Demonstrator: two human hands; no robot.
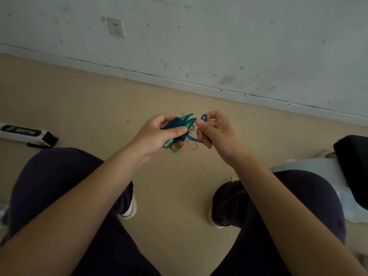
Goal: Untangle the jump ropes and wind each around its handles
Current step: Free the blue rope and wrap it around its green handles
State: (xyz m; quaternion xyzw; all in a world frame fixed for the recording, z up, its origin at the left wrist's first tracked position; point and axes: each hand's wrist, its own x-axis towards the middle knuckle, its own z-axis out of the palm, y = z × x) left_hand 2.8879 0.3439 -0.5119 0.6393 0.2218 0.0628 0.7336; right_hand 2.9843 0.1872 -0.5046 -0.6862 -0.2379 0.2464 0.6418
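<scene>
My left hand (159, 132) grips a pair of green jump-rope handles (185, 124) with blue rope (176, 124) wound tightly round them, thumb pressed across the coils. The handles' pointed tips stick up to the right. My right hand (213, 130) pinches the loose end of the blue rope, which forms a small loop (203, 117) above my fingers and a short strand (192, 138) running back to the bundle. A thin orange cord (192, 146) hangs below the bundle. Both hands are held above the floor between my knees.
Tan floor (99, 108) with scattered dark specks runs to a scuffed white wall (219, 46) with a socket (116, 27). A white and black box (25, 134) lies on the floor at left. A black seat on a white frame (350, 156) stands at right.
</scene>
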